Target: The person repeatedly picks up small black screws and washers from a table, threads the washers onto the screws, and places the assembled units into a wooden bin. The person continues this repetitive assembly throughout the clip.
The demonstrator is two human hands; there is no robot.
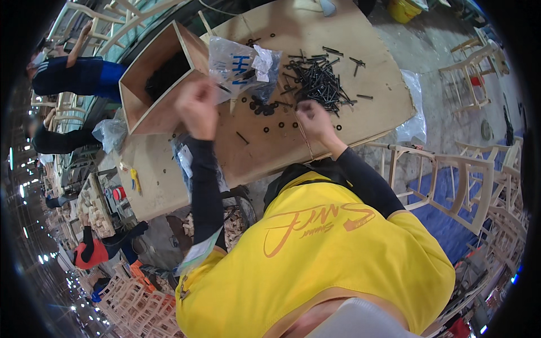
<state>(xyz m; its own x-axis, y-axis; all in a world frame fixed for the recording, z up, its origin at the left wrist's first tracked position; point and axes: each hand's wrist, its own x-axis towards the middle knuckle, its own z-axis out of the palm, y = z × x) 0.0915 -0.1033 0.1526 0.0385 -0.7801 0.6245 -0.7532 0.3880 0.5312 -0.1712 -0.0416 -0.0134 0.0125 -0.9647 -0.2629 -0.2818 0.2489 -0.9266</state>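
My left hand (197, 108), smeared by motion, is raised beside the open wooden box (147, 115). Its fingers are closed, and a thin black bolt (224, 88) sticks out from them. Low over the board, my right hand (315, 120) has its fingers pinched together at the near edge of a heap of black bolts (321, 81). What lies between those fingertips is too small to make out. Several black washers (263, 107) are bunched left of the right hand, and single ones lie in front of it. Dark pieces (169, 76) fill part of the box.
A clear plastic bag (228, 59) rests between the box and the heap. The wooden tabletop (248, 160) also carries a yellow-handled tool (136, 180) at its left end. Wooden chair frames (445, 174) stand to the right. Co-workers (73, 76) are at the left.
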